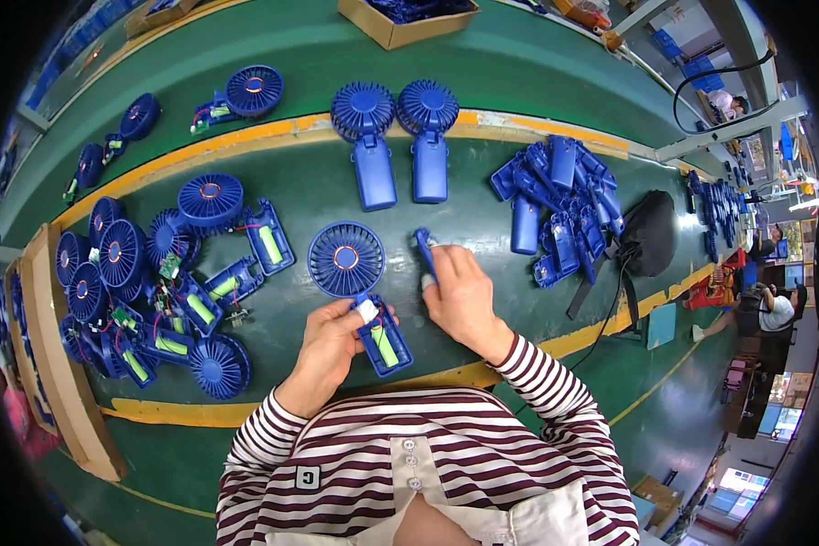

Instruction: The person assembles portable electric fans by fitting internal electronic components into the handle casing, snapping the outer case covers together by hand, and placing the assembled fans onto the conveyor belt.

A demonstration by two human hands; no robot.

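My left hand point(326, 344) grips a blue handheld fan point(346, 259) at its neck, with the round grille pointing away from me. The fan's handle lies open toward me and shows a green battery cell point(384, 346); a white piece sits by my left thumb. Just to the right, my right hand point(462, 296) pinches a narrow blue plastic part point(425, 250), probably a handle cover seen edge-on. The part is apart from the fan. My right fingers partly hide it.
Several open fans point(123, 255) with batteries and wires are heaped at left, beside a cardboard box point(64, 364). Two closed fans point(374, 173) lie ahead. Blue covers point(564, 200) are piled at right, near a black bag point(648, 235). More fans point(254, 91) rest on the green belt beyond.
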